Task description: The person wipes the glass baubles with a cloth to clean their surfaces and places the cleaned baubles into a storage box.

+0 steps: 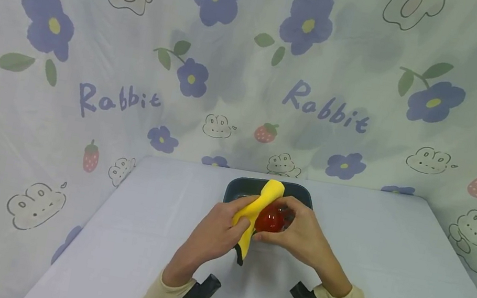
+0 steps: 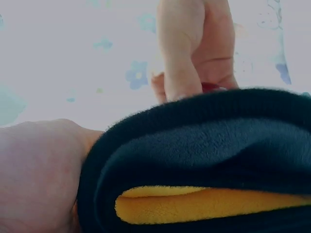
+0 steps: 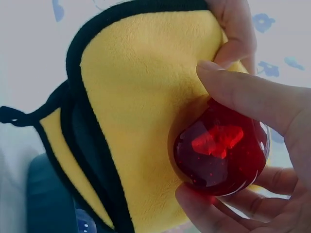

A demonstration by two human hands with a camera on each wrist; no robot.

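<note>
In the head view my left hand (image 1: 216, 227) grips a folded yellow cleaning cloth (image 1: 270, 191) with dark edging, its thumb lying on the near side. The left wrist view shows the cloth's dark blue-grey reverse (image 2: 194, 145). My right hand (image 1: 304, 234) holds a shiny, see-through red ball (image 3: 221, 150) between its thumb and curled fingers. The yellow face of the cloth lies right behind the ball in the right wrist view; whether they touch I cannot tell. Part of the ball is hidden by the right fingers.
Beyond the hands a dark teal tray (image 1: 239, 185) stands on the white-covered table (image 1: 391, 261). A small, clear shiny thing (image 3: 85, 221) shows by the tray in the right wrist view. Behind the table hangs a curtain (image 1: 245, 54) printed with flowers and rabbits.
</note>
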